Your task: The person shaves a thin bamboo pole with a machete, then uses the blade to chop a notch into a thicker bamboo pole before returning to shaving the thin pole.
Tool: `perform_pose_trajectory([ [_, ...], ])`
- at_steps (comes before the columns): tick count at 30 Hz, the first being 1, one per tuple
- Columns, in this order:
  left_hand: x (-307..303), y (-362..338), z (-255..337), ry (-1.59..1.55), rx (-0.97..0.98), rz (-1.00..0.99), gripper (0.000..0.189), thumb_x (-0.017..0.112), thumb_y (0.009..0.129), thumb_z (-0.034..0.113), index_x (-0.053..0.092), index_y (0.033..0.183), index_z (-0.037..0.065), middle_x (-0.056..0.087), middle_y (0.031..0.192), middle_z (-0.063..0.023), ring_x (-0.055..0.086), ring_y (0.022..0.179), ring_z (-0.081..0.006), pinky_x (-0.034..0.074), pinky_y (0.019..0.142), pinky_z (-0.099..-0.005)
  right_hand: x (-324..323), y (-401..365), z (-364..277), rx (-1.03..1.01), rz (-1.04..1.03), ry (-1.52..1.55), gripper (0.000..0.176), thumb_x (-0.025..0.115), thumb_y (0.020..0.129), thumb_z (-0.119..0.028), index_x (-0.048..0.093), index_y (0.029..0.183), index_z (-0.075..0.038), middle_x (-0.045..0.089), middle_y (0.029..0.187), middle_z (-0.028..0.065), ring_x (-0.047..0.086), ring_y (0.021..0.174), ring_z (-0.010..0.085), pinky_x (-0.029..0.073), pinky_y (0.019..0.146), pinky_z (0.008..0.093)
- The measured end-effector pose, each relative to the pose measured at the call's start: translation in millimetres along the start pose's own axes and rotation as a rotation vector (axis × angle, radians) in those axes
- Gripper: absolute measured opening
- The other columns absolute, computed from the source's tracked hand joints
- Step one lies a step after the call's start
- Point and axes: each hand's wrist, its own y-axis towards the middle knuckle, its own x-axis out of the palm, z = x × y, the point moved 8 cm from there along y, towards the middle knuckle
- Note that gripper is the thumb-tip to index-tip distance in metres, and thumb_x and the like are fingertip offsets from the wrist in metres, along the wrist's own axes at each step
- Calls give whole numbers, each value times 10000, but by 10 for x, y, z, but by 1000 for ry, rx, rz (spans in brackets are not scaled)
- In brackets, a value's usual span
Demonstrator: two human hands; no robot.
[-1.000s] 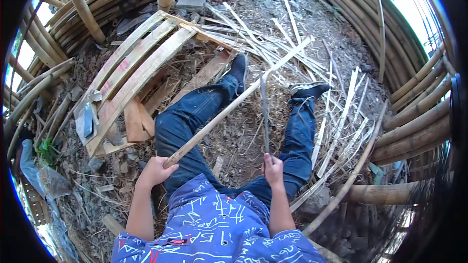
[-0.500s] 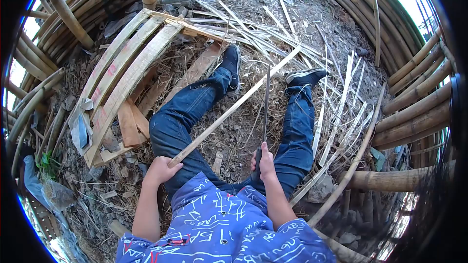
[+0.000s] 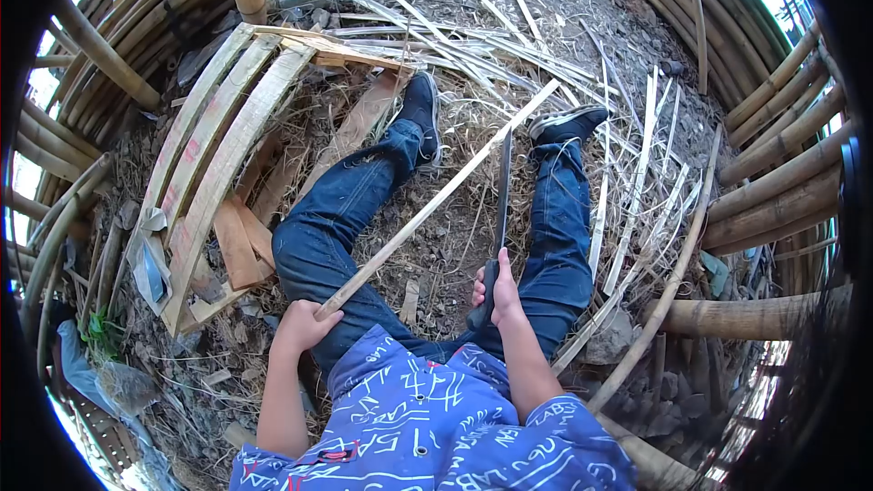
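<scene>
A person sits on the dirt ground (image 3: pixel 446 259) with both legs out. The left hand (image 3: pixel 305 327) is shut tight around the near end of a long bamboo strip (image 3: pixel 436 200). The strip slants up and away, over the left leg. The right hand (image 3: pixel 500 291) grips the handle of a long knife (image 3: pixel 503 191). The blade points away between the legs. Its tip comes right up to the strip, but I cannot tell if they touch.

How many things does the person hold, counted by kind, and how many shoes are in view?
bamboo strip: 1, in the left hand
long knife: 1, in the right hand
dark shoes: 2
Total: 4
</scene>
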Motion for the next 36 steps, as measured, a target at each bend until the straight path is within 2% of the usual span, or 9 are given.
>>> perform_pose_trajectory([
  [8,54,22,-57,-19,35,27,443,737,795,382,665,705,-45,574,595,-245,615,562,-369,471,568,-420,72,14,170,88,-75,72,693,392,849,-809,454,711,-133,415,526,-12,394,430,121,364,457,284],
  [10,49,15,-39,-25,42,34,439,737,796,379,665,706,-45,569,594,-246,614,560,-369,470,565,-420,71,10,221,113,-58,4,700,377,846,-816,444,705,-134,394,508,-22,392,415,127,364,474,302],
  [28,46,-7,-43,-31,20,53,435,740,795,382,677,720,-42,582,588,-234,615,550,-359,470,555,-405,103,17,90,38,-60,43,699,387,846,-813,445,697,-132,403,505,-16,396,414,130,358,460,293],
  [30,49,-3,-39,-66,60,68,433,751,810,351,655,696,-56,527,506,-126,465,479,-145,403,503,-366,103,17,102,28,-59,34,687,392,860,-793,454,705,-127,426,515,-6,414,414,131,376,449,296],
  [36,58,13,-55,-48,59,63,428,750,808,349,656,696,-52,530,506,-125,483,475,-146,404,499,-363,61,35,89,-36,-28,-114,652,407,905,-726,487,717,-107,467,525,14,455,406,132,396,410,291],
])
